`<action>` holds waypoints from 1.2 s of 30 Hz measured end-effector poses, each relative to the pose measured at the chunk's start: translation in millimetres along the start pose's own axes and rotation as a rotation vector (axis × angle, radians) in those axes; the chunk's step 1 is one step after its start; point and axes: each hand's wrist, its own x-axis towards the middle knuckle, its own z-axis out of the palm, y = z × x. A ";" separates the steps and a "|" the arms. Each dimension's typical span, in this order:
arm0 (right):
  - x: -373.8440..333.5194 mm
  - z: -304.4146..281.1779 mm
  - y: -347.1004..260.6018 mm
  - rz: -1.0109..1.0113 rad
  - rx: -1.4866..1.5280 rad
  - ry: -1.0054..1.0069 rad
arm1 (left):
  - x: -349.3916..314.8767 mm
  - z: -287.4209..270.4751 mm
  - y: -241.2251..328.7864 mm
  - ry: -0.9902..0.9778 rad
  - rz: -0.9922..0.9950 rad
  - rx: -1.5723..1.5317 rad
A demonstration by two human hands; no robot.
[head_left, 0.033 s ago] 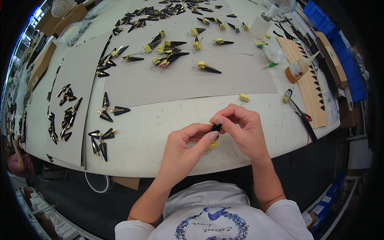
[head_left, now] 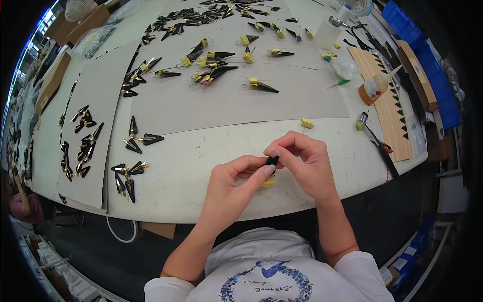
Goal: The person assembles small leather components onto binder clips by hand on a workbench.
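Close to the table's near edge, my left hand [head_left: 235, 189] pinches a black hair clip [head_left: 272, 161] between thumb and fingers. Thumb and fingertips of my right hand [head_left: 306, 163] close on the clip's upper end. Its lower part is mostly covered by my left thumb. Just below the fingers shows a yellow binder clip [head_left: 268, 184]; whether it touches the hair clip I cannot tell. Another yellow binder clip [head_left: 307, 123] lies beyond my right hand. To the left, several black hair clips with gold metal [head_left: 130, 178] lie in small groups.
Farther off, hair clips clamped in yellow binder clips [head_left: 207, 62] lie on a grey board [head_left: 302, 95]. At right are an amber glue bottle [head_left: 372, 90], pliers [head_left: 375, 138] and a wooden strip [head_left: 390, 116] with black pieces along it. A fan [head_left: 357, 6] stands at the back.
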 end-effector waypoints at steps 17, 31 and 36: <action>3.9 -1.3 -3.5 -0.021 -0.037 0.000 | 2.8 5.7 -4.5 0.108 0.285 0.266; 3.0 -2.9 -1.0 -0.035 -0.008 -0.008 | 3.4 8.7 -2.1 0.143 0.357 0.384; 2.1 1.3 -1.6 -0.005 0.027 0.003 | 3.4 7.6 1.0 0.145 0.360 0.395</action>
